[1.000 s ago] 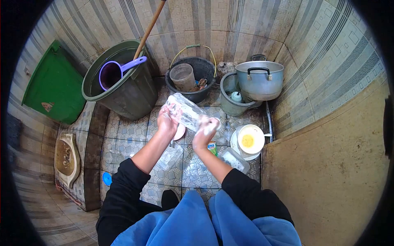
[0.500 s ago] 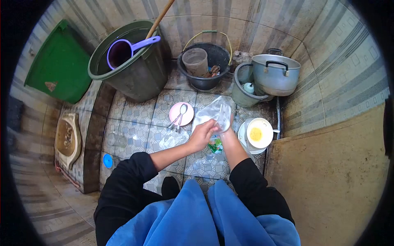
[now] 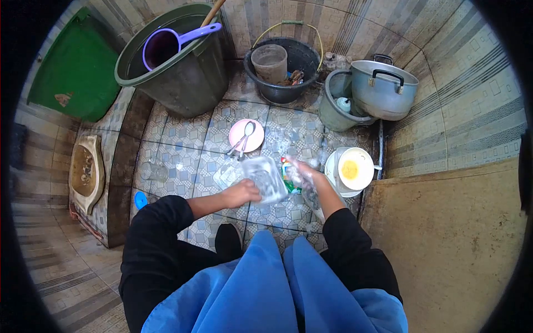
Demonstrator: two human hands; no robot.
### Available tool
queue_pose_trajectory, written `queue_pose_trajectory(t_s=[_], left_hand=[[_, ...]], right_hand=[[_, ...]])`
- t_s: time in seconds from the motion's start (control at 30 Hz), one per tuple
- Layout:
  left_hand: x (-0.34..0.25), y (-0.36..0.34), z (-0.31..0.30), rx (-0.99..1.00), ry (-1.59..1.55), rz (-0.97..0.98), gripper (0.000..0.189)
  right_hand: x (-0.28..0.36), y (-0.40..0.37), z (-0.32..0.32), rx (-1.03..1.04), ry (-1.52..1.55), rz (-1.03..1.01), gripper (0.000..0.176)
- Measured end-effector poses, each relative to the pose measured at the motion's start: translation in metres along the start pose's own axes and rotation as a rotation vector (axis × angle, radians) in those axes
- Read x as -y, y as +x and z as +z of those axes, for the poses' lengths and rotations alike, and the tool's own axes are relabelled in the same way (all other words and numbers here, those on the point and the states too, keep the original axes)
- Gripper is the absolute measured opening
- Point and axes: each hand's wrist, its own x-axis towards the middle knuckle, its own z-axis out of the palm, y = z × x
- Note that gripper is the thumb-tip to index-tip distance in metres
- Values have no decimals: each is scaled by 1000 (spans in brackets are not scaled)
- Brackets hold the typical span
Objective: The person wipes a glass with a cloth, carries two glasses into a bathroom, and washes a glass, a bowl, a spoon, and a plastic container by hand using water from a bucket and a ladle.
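My left hand (image 3: 242, 193) grips a clear plastic container (image 3: 266, 176) by its near left side, tilted above the floor. My right hand (image 3: 305, 171) is apart from it, to its right, with whitish suds or clear plastic about blurred fingers; whether it holds anything I cannot make out. Between the hands, a green packet (image 3: 289, 177) lies on the floor. Another clear plastic piece (image 3: 226, 174) lies partly behind the container. Beyond are a pink plate (image 3: 237, 132) with spoons (image 3: 248, 131) on it. Right of my right hand, a white cup (image 3: 362, 161) with yellowish liquid stands on a saucer (image 3: 331, 169).
A large green bin (image 3: 194, 83) holds a purple dipper (image 3: 162, 51). A black bucket (image 3: 282, 95), a grey bucket (image 3: 333, 114) and a metal pot (image 3: 383, 91) stand along the wall. Left are a glass jar (image 3: 157, 173), a blue lid (image 3: 141, 200) and a raised ledge (image 3: 119, 188).
The container has come down and left in my left hand. My right hand has separated from it and moved right, uncovering more of the green packet. The view has shifted slightly.
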Motion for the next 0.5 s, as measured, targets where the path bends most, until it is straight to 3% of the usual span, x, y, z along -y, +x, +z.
queue_pose_trajectory(t_s=[0.03,0.13,0.17,0.23,0.33,0.4,0.43,0.5], left_hand=[[0,-6,7,58,109,117,16],[6,-4,29,91,81,206,11],[11,-2,31,142,80,223,16],[17,-6,25,65,190,206,18],[43,-27,34,-70,299,89,29],[69,-43,40,36,162,-361,40],[73,-47,41,32,160,-353,40],[71,-52,27,-14,-57,-1097,71]], right_hand=[[-7,3,6,6,-4,6,51],[-41,13,39,-319,-960,-165,59],[-43,7,50,-312,-961,-166,59],[-35,-13,73,-541,-882,54,54],[-42,-12,84,-596,-787,46,45],[-45,-13,87,-597,-827,22,43],[-45,-13,88,-593,-866,-8,41],[-40,-16,89,-584,-885,1,40]])
